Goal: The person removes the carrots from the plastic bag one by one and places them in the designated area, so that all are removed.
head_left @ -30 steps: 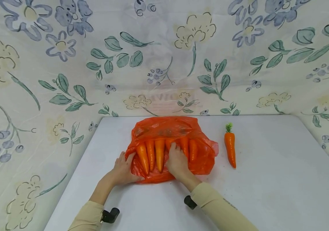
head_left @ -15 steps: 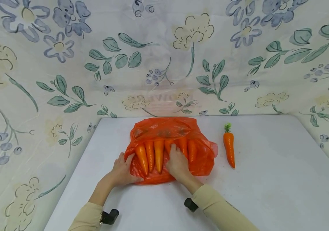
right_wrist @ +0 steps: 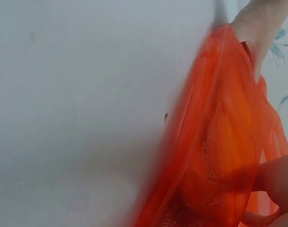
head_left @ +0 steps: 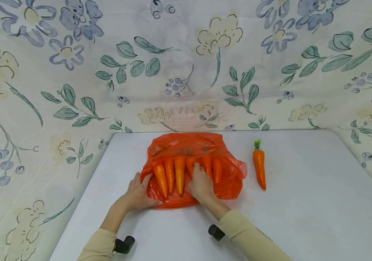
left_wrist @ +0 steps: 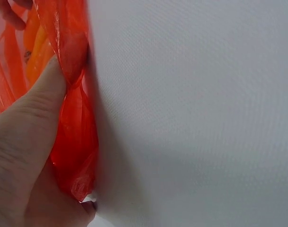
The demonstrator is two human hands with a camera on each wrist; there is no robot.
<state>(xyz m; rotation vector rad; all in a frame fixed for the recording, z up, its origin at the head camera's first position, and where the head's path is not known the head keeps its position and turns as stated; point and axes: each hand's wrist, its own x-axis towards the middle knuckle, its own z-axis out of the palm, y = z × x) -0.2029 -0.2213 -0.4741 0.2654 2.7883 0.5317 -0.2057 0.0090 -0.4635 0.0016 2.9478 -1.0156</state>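
Red plastic bag (head_left: 186,140): lies on the white table (head_left: 303,203). Thin, crinkled film; I judge it light, limp and easily torn. Best hold: a gathered fold of rim, not one stretched layer. My left hand (head_left: 140,192), at the bag's left side, holds that edge, film gathered against the thumb.

Row of carrots (head_left: 180,175): side by side in the bag's mouth, tips toward me. Glossy; likely firm and slippery. Best hold: round the thick body. My right hand (head_left: 201,185), at the bag's mouth, lies over a partly covered carrot (head_left: 189,167); whether my fingers close round it, I cannot tell.

Loose carrot (head_left: 259,168): right of the bag, near, not touching. Green tuft probably weakest; grasp the root.
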